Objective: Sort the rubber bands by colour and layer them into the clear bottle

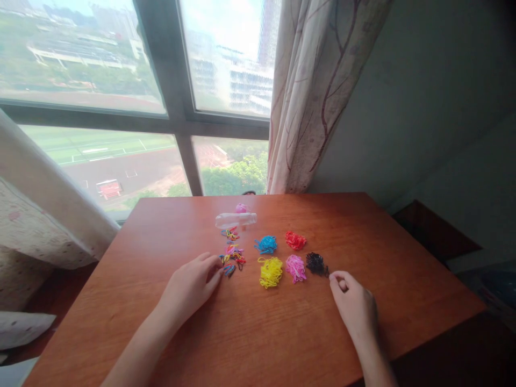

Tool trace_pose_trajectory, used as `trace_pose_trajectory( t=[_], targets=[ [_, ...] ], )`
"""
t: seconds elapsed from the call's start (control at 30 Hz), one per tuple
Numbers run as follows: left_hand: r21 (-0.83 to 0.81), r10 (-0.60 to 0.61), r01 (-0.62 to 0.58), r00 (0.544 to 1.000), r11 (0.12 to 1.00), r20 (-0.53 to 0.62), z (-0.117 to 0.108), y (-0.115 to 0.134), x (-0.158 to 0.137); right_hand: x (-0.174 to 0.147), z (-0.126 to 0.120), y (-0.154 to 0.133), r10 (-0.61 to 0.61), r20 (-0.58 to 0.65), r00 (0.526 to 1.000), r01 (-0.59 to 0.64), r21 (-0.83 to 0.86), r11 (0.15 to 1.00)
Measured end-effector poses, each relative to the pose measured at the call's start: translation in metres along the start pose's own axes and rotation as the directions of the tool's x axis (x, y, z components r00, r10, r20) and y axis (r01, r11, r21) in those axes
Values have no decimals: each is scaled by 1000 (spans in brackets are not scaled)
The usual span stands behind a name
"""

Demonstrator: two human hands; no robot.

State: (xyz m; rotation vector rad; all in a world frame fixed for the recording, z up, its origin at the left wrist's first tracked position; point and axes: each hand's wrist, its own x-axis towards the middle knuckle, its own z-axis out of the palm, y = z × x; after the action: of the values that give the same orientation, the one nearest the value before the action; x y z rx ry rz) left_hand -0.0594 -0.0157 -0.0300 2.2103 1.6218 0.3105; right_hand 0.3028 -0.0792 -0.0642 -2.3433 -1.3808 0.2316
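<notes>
Small rubber bands lie sorted by colour in loose piles: blue [266, 245], red [295, 240], yellow [270, 272], pink [295, 268] and black [315, 264]. To their left is a mixed-colour heap of rubber bands [234, 255]. My left hand [195, 282] rests at this heap's left edge, fingers stretched out and the thumb slightly apart. At the right end of the black pile, my right hand [355, 303] is closed in a pinch. A bit of black rubber band shows at its fingertips.
Behind the mixed heap a clear plastic bottle [236, 220] lies on its side, with a pink round object [241, 208] beyond it. The wooden table [250, 333] stands against a window [229, 59] with curtains [302, 91] on both sides.
</notes>
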Motion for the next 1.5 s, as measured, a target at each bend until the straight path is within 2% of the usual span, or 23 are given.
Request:
trace_pose_trajectory(
  t=[0.2,0.83,0.9,1.0,1.1,1.2,1.37,1.5],
  targets=[
    [-8,23,-23,1000,1000,2,0,0,-1,3,4,-7,-40,-22,999,40,25,999],
    [-9,21,-21,1000,1000,3,-1,0,-1,1,-2,-6,-19,-59,998,21,35,999],
    [-10,22,-22,1000,1000,-7,-1,0,-1,-6,-2,-14,-55,-78,995,59,52,997],
    [-12,16,-16,1000,1000,-18,0,1,-1,-21,3,-35,-172,-92,981,183,137,973],
    [-4,15,-15,1000,1000,-22,1,1,-1,-41,12,-61,-306,-80,949,316,248,916],
    [18,4,-4,999,1000,-33,2,1,-1,-60,24,-84,-419,-17,908,401,327,855],
    [27,6,-5,1000,1000,-24,5,1,-1,-79,37,-106,-521,30,853,475,371,798],
    [33,7,-6,1000,999,-23,8,3,-1,-86,40,-112,-553,41,832,505,355,786]
  ],
)
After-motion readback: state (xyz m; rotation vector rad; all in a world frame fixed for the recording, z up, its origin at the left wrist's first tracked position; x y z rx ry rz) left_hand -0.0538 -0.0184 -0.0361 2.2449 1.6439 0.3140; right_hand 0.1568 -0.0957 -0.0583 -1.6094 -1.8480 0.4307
